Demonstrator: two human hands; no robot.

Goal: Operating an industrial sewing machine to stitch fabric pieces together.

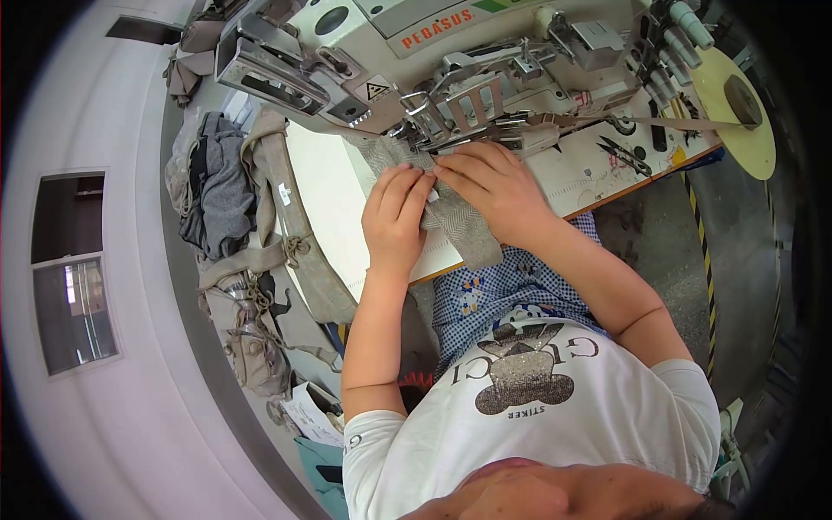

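A strip of grey herringbone fabric [468, 227] lies on the white table of an industrial sewing machine [485, 87], its far end reaching to the presser area and its near end hanging past the table's front edge. My left hand [397, 212] grips the fabric's left side with bent fingers; a small white tag [432, 197] shows beside them. On the other side my right hand [501, 192] is closed on the fabric, its fingertips close to the machine's metal guides [472, 108]. Both thumbs and the cloth under the fingers are mostly hidden.
A tan tape runs from a pale yellow disc reel [706, 95] into the machine at right. Black thread snips [626, 156] lie on the table's right part. Grey garments [221, 182] and tan cloth pieces [260, 355] are heaped at left, beside a white wall [143, 286].
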